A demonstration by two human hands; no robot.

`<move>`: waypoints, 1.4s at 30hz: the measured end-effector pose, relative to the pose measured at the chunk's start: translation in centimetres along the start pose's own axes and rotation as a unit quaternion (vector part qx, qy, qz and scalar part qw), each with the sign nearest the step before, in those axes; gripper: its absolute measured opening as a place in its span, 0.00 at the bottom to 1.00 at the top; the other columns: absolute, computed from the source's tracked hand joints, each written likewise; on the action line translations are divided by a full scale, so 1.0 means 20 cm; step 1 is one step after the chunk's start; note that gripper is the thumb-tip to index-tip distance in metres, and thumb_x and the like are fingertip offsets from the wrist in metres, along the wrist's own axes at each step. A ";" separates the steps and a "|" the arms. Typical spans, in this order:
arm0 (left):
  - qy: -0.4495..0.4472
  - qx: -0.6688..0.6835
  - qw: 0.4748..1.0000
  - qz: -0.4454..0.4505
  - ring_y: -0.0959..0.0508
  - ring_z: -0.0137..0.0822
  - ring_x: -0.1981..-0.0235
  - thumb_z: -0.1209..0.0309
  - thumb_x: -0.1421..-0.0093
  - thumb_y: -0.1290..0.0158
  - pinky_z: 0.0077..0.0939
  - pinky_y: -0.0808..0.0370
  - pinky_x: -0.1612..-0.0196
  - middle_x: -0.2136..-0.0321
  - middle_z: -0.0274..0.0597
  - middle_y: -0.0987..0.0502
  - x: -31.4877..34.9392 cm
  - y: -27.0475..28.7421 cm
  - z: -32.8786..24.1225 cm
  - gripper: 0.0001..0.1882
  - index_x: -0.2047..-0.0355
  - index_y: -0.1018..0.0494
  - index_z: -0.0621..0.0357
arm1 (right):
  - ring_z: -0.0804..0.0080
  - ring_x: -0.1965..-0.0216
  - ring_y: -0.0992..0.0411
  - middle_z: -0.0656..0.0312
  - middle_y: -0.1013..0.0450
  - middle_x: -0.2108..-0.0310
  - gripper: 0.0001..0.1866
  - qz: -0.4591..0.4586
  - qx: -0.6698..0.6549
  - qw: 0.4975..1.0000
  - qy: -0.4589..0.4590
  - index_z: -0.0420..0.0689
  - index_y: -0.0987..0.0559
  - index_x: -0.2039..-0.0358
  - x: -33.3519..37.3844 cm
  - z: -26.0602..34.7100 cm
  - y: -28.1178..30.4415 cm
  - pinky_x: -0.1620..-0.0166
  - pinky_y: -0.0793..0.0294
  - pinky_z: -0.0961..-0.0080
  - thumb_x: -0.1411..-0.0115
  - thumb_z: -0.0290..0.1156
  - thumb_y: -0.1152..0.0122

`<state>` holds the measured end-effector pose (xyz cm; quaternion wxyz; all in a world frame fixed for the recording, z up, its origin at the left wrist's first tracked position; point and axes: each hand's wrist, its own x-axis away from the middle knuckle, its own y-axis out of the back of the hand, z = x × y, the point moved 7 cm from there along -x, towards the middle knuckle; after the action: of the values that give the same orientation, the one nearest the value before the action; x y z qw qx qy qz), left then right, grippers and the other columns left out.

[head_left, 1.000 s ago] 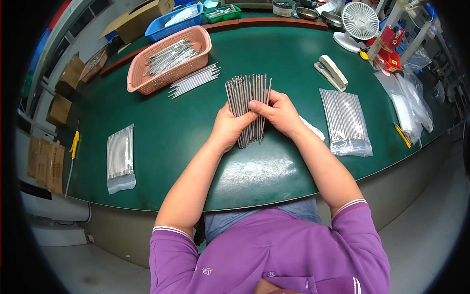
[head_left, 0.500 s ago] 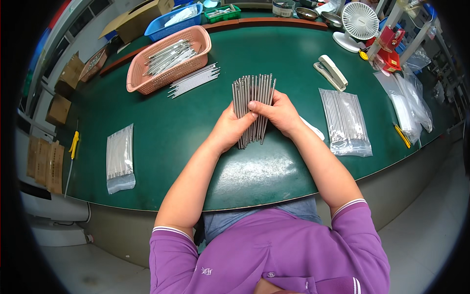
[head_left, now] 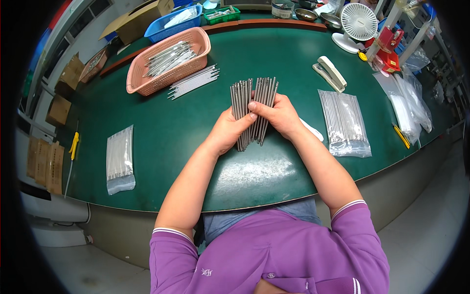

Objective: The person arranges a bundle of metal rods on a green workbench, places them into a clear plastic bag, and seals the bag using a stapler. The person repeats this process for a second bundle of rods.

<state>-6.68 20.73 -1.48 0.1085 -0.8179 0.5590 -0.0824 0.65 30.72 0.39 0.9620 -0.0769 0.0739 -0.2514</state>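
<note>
Above the green table [head_left: 161, 147], my left hand [head_left: 228, 129] and my right hand [head_left: 281, 115] grip a bundle of thin grey metal rods [head_left: 241, 100]. The rods stand roughly upright, fanned into two groups with a gap between their upper ends. Both thumbs press on the near side; the other fingers are mostly hidden behind. Similar rods fill a clear zip bag [head_left: 120, 153] on the left and a larger zip bag [head_left: 345, 122] on the right. More loose rods [head_left: 195, 82] lie beside a pink basket [head_left: 142, 88], which also holds rods.
A white stapler [head_left: 331, 74] lies beyond the right bag, and a white object [head_left: 312, 129] is partly behind my right forearm. A white fan [head_left: 359, 22], blue bin [head_left: 171, 28] and green tray [head_left: 223, 16] stand far back. A yellow-handled tool [head_left: 74, 145] lies left; plastic bags [head_left: 406, 105] lie right.
The bundle has spread apart at the top, opening a gap between the left and right groups of rods. Both hands stay in nearly the same place.
</note>
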 end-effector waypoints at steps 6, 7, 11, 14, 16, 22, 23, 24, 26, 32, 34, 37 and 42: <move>-0.025 -0.043 0.999 -0.004 0.29 0.27 0.49 0.69 0.35 0.49 0.25 0.32 0.44 0.51 0.36 0.27 0.00 -0.01 -0.03 0.26 0.38 0.39 0.58 | 0.79 0.63 0.26 0.64 0.22 0.64 0.14 -0.026 -0.007 1.000 0.008 0.40 0.21 0.58 -0.01 -0.02 0.02 0.57 0.25 0.78 0.43 0.32 0.33; -0.032 -0.046 0.998 -0.004 0.29 0.27 0.49 0.69 0.35 0.49 0.25 0.33 0.44 0.50 0.36 0.27 0.01 -0.01 -0.03 0.26 0.38 0.39 0.58 | 0.79 0.63 0.26 0.64 0.22 0.64 0.14 -0.032 -0.006 0.999 0.009 0.40 0.21 0.58 0.00 -0.02 0.02 0.57 0.25 0.78 0.43 0.32 0.33; -0.054 -0.064 0.996 -0.025 0.29 0.29 0.49 0.69 0.36 0.48 0.27 0.33 0.43 0.48 0.38 0.29 0.00 -0.02 -0.04 0.27 0.38 0.40 0.60 | 0.79 0.63 0.26 0.63 0.22 0.64 0.13 -0.034 -0.004 0.999 0.016 0.40 0.20 0.59 0.00 -0.01 0.02 0.57 0.25 0.78 0.43 0.31 0.33; -0.034 -0.021 0.999 -0.021 0.29 0.29 0.49 0.69 0.37 0.46 0.26 0.32 0.44 0.49 0.38 0.28 0.00 -0.02 -0.02 0.27 0.39 0.39 0.60 | 0.79 0.64 0.25 0.63 0.22 0.64 0.13 -0.042 0.007 0.999 0.015 0.40 0.21 0.59 0.00 -0.01 0.03 0.57 0.25 0.78 0.43 0.31 0.33; -0.020 0.025 0.999 -0.020 0.28 0.29 0.50 0.68 0.37 0.45 0.26 0.32 0.44 0.49 0.38 0.28 0.00 -0.02 -0.02 0.26 0.41 0.37 0.60 | 0.79 0.64 0.25 0.63 0.22 0.64 0.14 -0.039 0.006 0.999 0.015 0.40 0.21 0.59 0.00 0.00 0.02 0.57 0.25 0.78 0.44 0.31 0.33; 0.045 0.025 0.999 0.009 0.28 0.29 0.51 0.67 0.37 0.45 0.27 0.30 0.46 0.51 0.37 0.27 0.00 0.00 0.04 0.22 0.45 0.34 0.60 | 0.78 0.63 0.26 0.62 0.22 0.64 0.14 0.010 0.003 1.000 -0.012 0.39 0.21 0.59 0.00 0.00 0.00 0.57 0.25 0.77 0.44 0.32 0.32; 0.046 0.019 0.999 0.011 0.28 0.29 0.51 0.67 0.37 0.45 0.27 0.31 0.46 0.51 0.37 0.27 0.00 0.00 0.04 0.23 0.44 0.35 0.60 | 0.78 0.63 0.26 0.62 0.22 0.64 0.14 0.007 0.002 1.000 -0.015 0.39 0.21 0.59 0.00 0.00 0.01 0.57 0.25 0.77 0.44 0.32 0.32; 0.046 0.012 0.999 0.013 0.28 0.29 0.51 0.67 0.37 0.45 0.27 0.31 0.46 0.51 0.37 0.27 0.00 -0.01 0.04 0.24 0.43 0.36 0.59 | 0.78 0.63 0.26 0.62 0.22 0.64 0.14 0.005 0.002 1.000 -0.019 0.39 0.21 0.59 0.00 0.00 0.01 0.57 0.25 0.77 0.44 0.31 0.32; 0.026 0.000 1.000 0.010 0.28 0.29 0.51 0.67 0.36 0.46 0.27 0.31 0.45 0.50 0.37 0.28 0.00 -0.02 0.02 0.26 0.40 0.38 0.58 | 0.78 0.63 0.26 0.63 0.22 0.64 0.14 0.000 -0.003 1.000 -0.023 0.39 0.21 0.59 0.00 -0.01 0.01 0.57 0.25 0.77 0.44 0.31 0.33; 0.009 -0.004 1.000 0.015 0.29 0.30 0.49 0.67 0.35 0.49 0.28 0.31 0.45 0.47 0.37 0.30 0.00 -0.02 0.01 0.30 0.35 0.44 0.55 | 0.78 0.63 0.26 0.63 0.22 0.64 0.14 -0.011 -0.019 0.999 -0.029 0.39 0.21 0.57 0.00 -0.02 0.01 0.57 0.26 0.78 0.42 0.31 0.35; 0.039 0.031 0.999 0.023 0.29 0.31 0.48 0.66 0.35 0.49 0.29 0.30 0.45 0.47 0.38 0.29 -0.01 0.00 0.05 0.30 0.35 0.44 0.55 | 0.78 0.63 0.25 0.63 0.22 0.63 0.14 -0.005 -0.022 0.999 -0.035 0.39 0.21 0.57 0.00 -0.03 0.01 0.57 0.26 0.78 0.42 0.31 0.35; 0.071 0.067 0.995 0.035 0.28 0.33 0.48 0.65 0.34 0.50 0.31 0.29 0.45 0.46 0.41 0.30 0.00 -0.01 0.04 0.30 0.35 0.45 0.55 | 0.78 0.62 0.25 0.62 0.22 0.63 0.16 0.001 -0.029 0.999 -0.034 0.38 0.22 0.56 0.00 -0.03 0.01 0.57 0.26 0.78 0.42 0.32 0.35; 0.068 0.084 0.993 0.047 0.28 0.35 0.48 0.66 0.34 0.52 0.32 0.29 0.45 0.45 0.43 0.32 0.00 -0.02 0.03 0.30 0.34 0.46 0.55 | 0.77 0.61 0.26 0.61 0.23 0.61 0.20 -0.014 -0.013 1.000 -0.025 0.37 0.24 0.53 -0.01 -0.05 0.02 0.56 0.26 0.77 0.44 0.32 0.33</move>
<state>-6.17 20.87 -1.95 0.1422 -0.7714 0.5936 -0.1799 0.52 31.09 -0.58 0.9589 -0.0962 0.0520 -0.2617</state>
